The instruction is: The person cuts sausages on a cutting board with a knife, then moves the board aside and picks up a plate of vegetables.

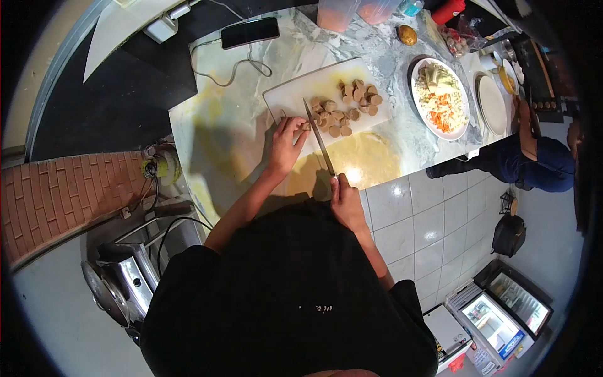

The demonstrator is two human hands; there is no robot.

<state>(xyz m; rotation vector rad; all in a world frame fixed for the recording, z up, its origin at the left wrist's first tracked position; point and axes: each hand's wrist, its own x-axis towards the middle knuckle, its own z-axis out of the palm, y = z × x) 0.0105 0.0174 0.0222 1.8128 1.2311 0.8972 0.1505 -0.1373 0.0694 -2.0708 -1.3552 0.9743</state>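
Meanwhile, left fingers [297, 124] pinch a brown piece [306, 126]; right fingers [338, 180] wrap the knife [321, 143] handle

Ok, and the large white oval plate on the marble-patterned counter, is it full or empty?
Full: pale and orange shredded food covers the plate, leaving its white rim bare.

- Counter [239, 135]: smooth, glossy, marble-like, with grey veining and yellowish patches.
- Cutting board [286, 94]: pale, smooth, plastic-looking.
- Knife blade [320, 139]: metal, with a dull sheen.
- Phone [250, 33]: dark, glossy face.
- Oval plate [461, 130]: white, smooth, glossy rim.
- Black shirt [276, 295]: matt cloth.
- Floor [408, 217]: shiny, smooth tiles.
- Brick-patterned wall [63, 195]: matt.
- Steel appliance [133, 276]: bright, reflective metal.
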